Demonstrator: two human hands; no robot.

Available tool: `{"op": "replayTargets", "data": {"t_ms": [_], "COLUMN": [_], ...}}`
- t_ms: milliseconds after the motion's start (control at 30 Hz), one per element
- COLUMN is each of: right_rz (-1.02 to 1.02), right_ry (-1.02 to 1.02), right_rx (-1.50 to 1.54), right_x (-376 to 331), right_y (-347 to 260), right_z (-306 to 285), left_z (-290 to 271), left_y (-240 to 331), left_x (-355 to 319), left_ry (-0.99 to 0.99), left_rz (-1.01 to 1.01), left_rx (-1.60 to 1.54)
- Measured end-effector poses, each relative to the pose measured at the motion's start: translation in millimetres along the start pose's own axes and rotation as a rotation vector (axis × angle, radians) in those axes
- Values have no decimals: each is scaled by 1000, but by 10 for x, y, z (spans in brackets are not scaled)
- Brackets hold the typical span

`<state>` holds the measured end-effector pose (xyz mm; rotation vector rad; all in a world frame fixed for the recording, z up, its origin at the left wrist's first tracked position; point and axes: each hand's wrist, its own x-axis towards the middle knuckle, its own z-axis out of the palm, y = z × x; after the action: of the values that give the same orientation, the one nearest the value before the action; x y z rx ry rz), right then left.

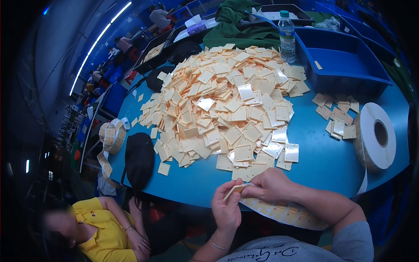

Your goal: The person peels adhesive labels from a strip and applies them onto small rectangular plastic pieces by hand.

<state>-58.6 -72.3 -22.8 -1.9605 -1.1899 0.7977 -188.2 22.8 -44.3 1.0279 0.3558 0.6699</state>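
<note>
Blue table [323, 161] ahead of your hands | tile heap [227, 105] beyond them | label roll [376, 136] far right | your right hand [270, 185] pinches label strip [279, 210] | your left hand [226, 209] grips one peach tile [234, 190]

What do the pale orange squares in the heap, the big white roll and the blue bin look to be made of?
Pale orange squares: probably thin rigid plastic or coated card; they lie flat and some glint under the lights. White roll: wound paper, likely label stock, matte, on a hollow core. Blue bin: moulded plastic, smooth with a slight sheen. The left hand and right hand hold one square together.
</note>
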Motion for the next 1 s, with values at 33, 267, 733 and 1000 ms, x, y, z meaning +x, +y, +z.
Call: {"op": "replayTargets", "data": {"t_ms": [33,267,733,1000], "right_rz": [0,73,-2,-154], "right_ry": [3,-42,-5,-14], "right_rx": [1,-80,-455,-265], "right_x": [-4,-20,-33,-26], "right_y": [-6,-68,-65,-6], "right_z": [-6,-74,-74,-102], "left_z": [0,18,57,2], "left_y": [1,-2,8,352], "left_x": [-6,-28,-82,3], "left_ry": [13,8,56,69], "left_rz": [-11,30,212,221], "left_rx": [-1,14,191,52]}}
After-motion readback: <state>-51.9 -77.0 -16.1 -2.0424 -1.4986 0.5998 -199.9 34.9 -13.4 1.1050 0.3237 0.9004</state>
